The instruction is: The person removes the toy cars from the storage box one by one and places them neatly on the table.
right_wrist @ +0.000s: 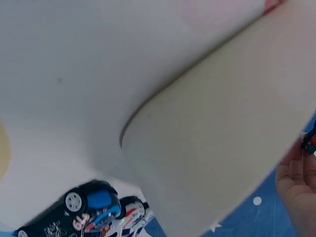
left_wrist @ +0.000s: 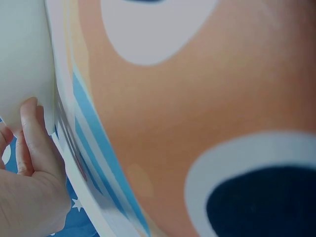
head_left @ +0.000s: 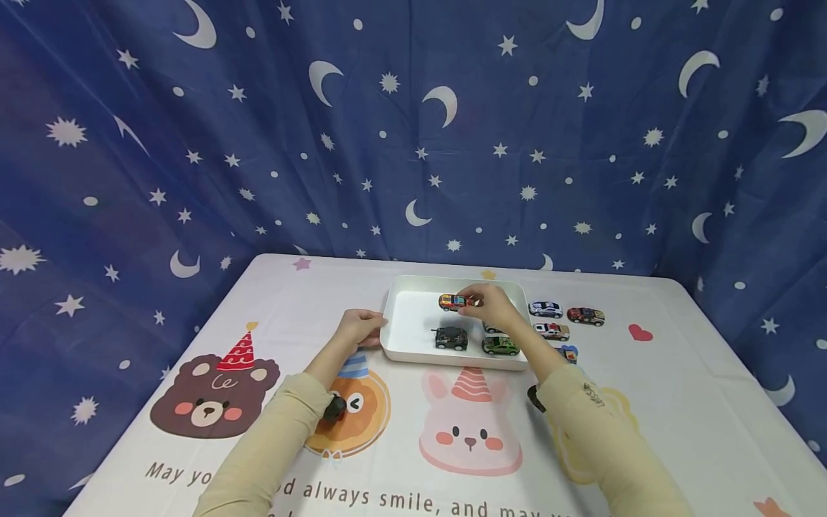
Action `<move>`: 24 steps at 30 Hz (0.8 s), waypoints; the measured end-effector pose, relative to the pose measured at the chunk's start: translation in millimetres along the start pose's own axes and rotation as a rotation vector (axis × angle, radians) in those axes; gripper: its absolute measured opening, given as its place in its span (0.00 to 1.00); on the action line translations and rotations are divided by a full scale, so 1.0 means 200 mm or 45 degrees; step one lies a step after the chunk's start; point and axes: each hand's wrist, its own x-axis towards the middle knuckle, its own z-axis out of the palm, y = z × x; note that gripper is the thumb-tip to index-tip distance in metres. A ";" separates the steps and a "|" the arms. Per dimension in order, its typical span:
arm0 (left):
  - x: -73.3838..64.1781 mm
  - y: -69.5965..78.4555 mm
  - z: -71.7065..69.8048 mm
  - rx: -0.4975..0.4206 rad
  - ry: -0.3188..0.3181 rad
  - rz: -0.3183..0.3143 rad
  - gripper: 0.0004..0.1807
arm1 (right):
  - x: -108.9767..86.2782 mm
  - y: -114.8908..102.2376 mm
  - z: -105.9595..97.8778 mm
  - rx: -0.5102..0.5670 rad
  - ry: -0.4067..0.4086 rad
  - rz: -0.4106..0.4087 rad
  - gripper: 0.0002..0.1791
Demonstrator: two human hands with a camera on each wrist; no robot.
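Observation:
My right hand (head_left: 492, 305) pinches a red and yellow toy car (head_left: 452, 302) over the white tray (head_left: 407, 323). At the tray's left end, my left hand (head_left: 357, 329) grips the rim; the left wrist view shows the fingers (left_wrist: 33, 123) against the tray wall. Inside the tray stand a black toy car (head_left: 451, 338) and a green toy car (head_left: 500, 346). Behind the green one, another car (head_left: 491, 328) is partly hidden by my right hand. In the right wrist view only an edge of the pinched car (right_wrist: 310, 142) shows.
Right of the tray stand a white and blue car (head_left: 545, 309), a dark red car (head_left: 586, 316), a white and orange car (head_left: 552, 331) and a blue one (head_left: 568, 353) partly behind my right forearm. A starry blue curtain (head_left: 400, 143) hangs behind the table (head_left: 678, 402).

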 end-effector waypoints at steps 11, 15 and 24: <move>-0.01 0.01 0.00 0.005 0.005 -0.005 0.16 | -0.05 -0.01 -0.10 0.078 0.073 0.016 0.19; -0.01 0.01 -0.01 0.005 0.007 0.000 0.16 | -0.07 0.00 -0.14 0.085 0.081 0.011 0.20; -0.01 0.01 0.00 0.016 -0.005 0.011 0.16 | -0.15 0.03 -0.21 0.034 0.084 0.018 0.20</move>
